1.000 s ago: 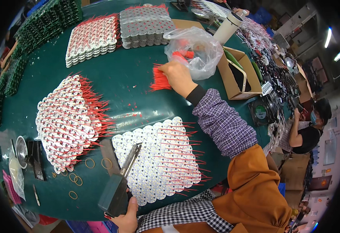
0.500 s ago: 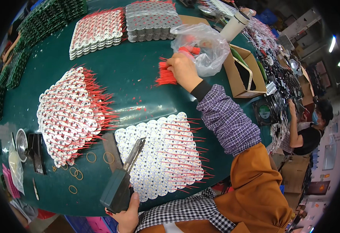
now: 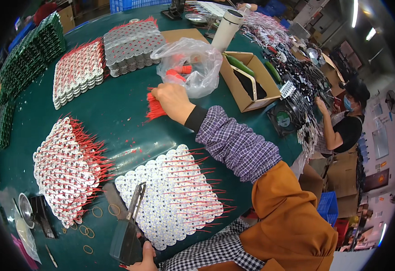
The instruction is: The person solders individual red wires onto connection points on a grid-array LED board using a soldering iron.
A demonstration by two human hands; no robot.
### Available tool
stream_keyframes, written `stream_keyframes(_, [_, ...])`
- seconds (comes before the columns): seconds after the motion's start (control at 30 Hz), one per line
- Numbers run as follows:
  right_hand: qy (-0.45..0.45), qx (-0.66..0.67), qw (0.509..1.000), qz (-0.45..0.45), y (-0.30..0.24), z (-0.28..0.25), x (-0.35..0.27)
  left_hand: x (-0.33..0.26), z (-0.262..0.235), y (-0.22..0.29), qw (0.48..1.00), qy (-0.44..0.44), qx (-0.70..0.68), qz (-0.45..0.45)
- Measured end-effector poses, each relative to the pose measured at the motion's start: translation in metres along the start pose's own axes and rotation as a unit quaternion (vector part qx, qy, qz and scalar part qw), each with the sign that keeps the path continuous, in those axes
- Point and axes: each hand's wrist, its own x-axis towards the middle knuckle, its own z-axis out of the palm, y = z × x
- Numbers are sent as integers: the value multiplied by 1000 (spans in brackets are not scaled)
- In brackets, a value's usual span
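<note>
My left hand [image 3: 145,259] is wrapped round a dark, bulky hand tool [image 3: 126,241] with a long narrow metal tip, which looks like a soldering gun. Its tip lies over the left part of a sheet of round white discs [image 3: 170,198]; rows of thin red wires stick out from this sheet's right side. Farther off, my right hand [image 3: 172,100] has its fingers closed at a bundle of short red wires [image 3: 154,108] on the green table. The fingertips are partly hidden, so how many wires they grip cannot be seen.
A fanned stack of wired disc sheets [image 3: 66,171] lies left, with rubber bands [image 3: 87,231] near it. Beyond are two more stacks [image 3: 78,72], a clear plastic bag [image 3: 202,81], a white bottle [image 3: 227,29] and a cardboard box [image 3: 256,105]. A co-worker [image 3: 344,122] sits at right.
The view has shifted, so the table's things appear farther left and mostly lower. My right hand stays at the red wires, and my left hand still holds the tool over the disc sheet.
</note>
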Motion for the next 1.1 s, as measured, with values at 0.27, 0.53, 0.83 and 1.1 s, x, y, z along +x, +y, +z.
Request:
stream_keyframes(0.27, [-20,19,1000,3,8,7,-10,1,17,-30,983,73,-164,30])
stream_keyframes(0.53, [9,85,996,8,2,-13,-14,-4,16,-10,964,88,-249,22])
stream_keyframes(0.83, [25,139,990,-4,-34,-48,-54,-2,10,-20,962,49,-269,-7])
stream_keyframes(1.1, [-32,302,952,-46,-117,-111,-141,-4,8,-41,978,34,-196,67])
